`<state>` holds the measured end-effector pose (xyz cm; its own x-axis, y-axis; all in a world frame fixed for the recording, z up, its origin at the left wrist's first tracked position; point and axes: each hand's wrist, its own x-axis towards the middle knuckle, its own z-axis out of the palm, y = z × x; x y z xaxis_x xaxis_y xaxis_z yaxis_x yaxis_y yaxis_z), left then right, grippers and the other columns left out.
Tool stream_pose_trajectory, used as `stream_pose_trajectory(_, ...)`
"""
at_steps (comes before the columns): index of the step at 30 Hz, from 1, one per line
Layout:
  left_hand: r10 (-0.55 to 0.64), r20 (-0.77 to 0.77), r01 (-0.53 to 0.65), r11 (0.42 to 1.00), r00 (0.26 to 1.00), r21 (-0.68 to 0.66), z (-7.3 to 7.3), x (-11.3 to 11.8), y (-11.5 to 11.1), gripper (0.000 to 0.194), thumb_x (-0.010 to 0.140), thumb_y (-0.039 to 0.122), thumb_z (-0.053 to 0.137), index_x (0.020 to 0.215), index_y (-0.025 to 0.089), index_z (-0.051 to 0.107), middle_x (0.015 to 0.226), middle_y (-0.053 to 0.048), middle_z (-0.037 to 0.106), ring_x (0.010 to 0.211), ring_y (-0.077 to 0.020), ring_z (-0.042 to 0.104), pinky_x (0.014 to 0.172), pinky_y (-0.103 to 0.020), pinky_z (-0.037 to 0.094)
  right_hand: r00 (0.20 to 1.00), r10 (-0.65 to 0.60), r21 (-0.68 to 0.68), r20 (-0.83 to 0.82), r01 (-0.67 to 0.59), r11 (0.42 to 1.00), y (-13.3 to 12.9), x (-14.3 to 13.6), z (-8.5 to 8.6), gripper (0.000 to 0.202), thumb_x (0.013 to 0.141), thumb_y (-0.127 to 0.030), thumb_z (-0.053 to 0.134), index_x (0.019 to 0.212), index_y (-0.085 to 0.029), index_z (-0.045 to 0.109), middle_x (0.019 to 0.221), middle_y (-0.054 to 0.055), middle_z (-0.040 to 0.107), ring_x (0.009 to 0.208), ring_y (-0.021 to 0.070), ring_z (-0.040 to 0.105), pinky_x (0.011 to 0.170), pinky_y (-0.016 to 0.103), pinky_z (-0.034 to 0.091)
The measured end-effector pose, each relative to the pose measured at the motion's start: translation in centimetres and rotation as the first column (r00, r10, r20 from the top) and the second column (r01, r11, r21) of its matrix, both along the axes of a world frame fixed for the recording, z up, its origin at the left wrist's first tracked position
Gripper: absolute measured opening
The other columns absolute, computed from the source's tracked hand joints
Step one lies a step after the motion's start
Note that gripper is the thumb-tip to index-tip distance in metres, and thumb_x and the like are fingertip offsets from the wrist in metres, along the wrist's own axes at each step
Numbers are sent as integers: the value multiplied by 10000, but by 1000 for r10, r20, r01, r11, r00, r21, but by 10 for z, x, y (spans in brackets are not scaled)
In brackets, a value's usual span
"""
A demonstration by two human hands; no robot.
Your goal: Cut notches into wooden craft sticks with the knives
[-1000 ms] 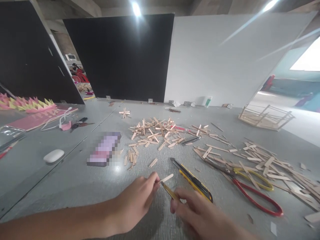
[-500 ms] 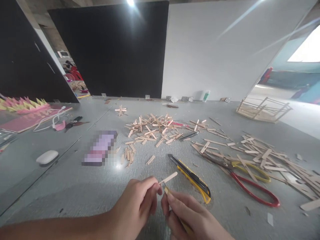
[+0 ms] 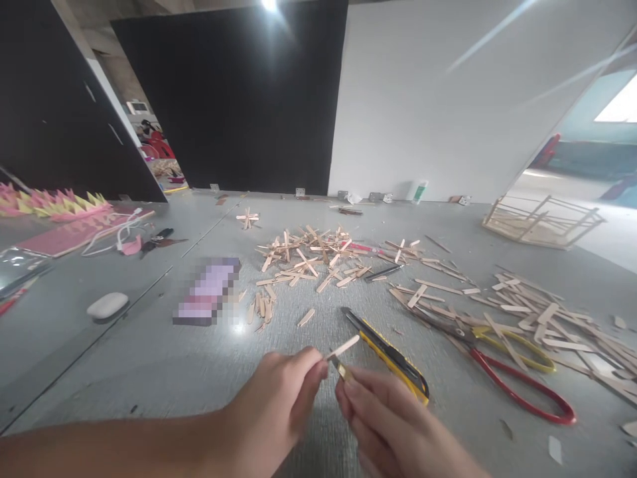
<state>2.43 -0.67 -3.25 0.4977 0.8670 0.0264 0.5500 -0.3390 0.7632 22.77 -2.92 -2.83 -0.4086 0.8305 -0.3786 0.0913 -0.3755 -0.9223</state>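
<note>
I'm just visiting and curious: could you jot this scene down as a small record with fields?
Left hand: grips a stick
Right hand: grips a knife, blade close to the stick
Beyond right hand: cutter, lying flat
Farther right: scissors, among more sticks
Far left: white case

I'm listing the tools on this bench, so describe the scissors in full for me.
The scissors have dark, metal-looking blades and two differently coloured loop handles, one red, one yellow. They lie flat on the grey table, right of the yellow-and-black cutter, blades pointing away and leftward, handles spread. Thin wooden sticks lie around the blades, and one stick crosses the yellow loop. Neither hand touches them. Cutting edges are too unclear to judge.
</note>
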Motion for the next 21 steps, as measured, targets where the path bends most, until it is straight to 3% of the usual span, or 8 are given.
stream_pose_trajectory(2, -17, 10, 17, 1000, 1000, 26, 2, 0, -3, 346, 1074, 323, 297, 800, 223, 483, 616, 48, 481, 515, -111, 378, 534, -265, 297, 999, -22, -15, -29, 21, 1000, -9, -8, 1, 551, 869, -792, 566, 889, -243, 600, 573, -73, 359, 500, 110, 358, 480, 219, 366)
stream_pose_trajectory(5, -16, 40, 12, 997, 999, 81, 8, -5, -5, 349, 1081, 312, 285, 783, 229, 446, 605, 54, 461, 512, -106, 405, 537, -254, 307, 999, -4, -20, -38, 3, 1000, -2, 0, 20, 563, 855, -790, 596, 870, -228, 605, 591, -75, 330, 551, 109, 328, 511, 209, 335)
stream_pose_trajectory(8, -50, 75, 43, 995, 996, 94, 12, -8, -5, 357, 1083, 317, 283, 755, 232, 397, 591, 55, 458, 507, -101, 432, 541, -241, 324, 972, 227, -13, 61, -227, 974, 21, 23, 44, 480, 922, -677, 613, 832, -206, 593, 581, -85, 330, 533, 86, 277, 459, 187, 228)
stream_pose_trajectory(10, -68, 60, 63, 995, 996, 83, 11, -7, -6, 363, 1077, 330, 277, 742, 234, 378, 582, 52, 456, 493, -105, 428, 529, -248, 318, 927, 354, -58, 124, -349, 935, 31, 32, 49, 442, 955, -632, 597, 835, -206, 587, 552, -93, 338, 491, 79, 255, 425, 199, 176)
stream_pose_trajectory(11, -51, 29, 48, 995, 998, 90, 10, -7, -7, 358, 1071, 332, 278, 742, 236, 379, 576, 53, 445, 485, -109, 411, 520, -258, 303, 924, 359, -67, 133, -353, 933, 31, 31, 47, 442, 954, -636, 595, 847, -207, 588, 555, -94, 345, 488, 80, 261, 428, 202, 187)
stream_pose_trajectory(16, 45, -143, -17, 981, 989, 192, 2, -6, -8, 347, 1062, 289, 250, 803, 230, 475, 623, 29, 484, 509, -134, 373, 537, -312, 263, 999, -1, 41, -38, 2, 999, 1, -4, 9, 587, 855, -814, 571, 884, -228, 552, 639, -75, 364, 581, 108, 341, 542, 233, 310)
stream_pose_trajectory(18, 23, -147, 5, 982, 989, 189, 1, -7, -8, 358, 1071, 290, 244, 827, 226, 498, 649, 20, 514, 522, -135, 399, 542, -313, 273, 998, -12, 18, -61, 13, 1000, -6, -10, 5, 591, 861, -824, 549, 894, -234, 552, 608, -85, 327, 565, 113, 322, 533, 238, 286)
stream_pose_trajectory(21, 32, -116, -9, 982, 993, 189, 6, -9, -7, 334, 1083, 318, 276, 834, 233, 482, 618, 49, 448, 505, -125, 357, 532, -304, 266, 995, 98, 37, 14, -98, 994, 5, 5, 21, 523, 922, -740, 560, 900, -219, 588, 606, -86, 327, 568, 107, 287, 527, 238, 234)
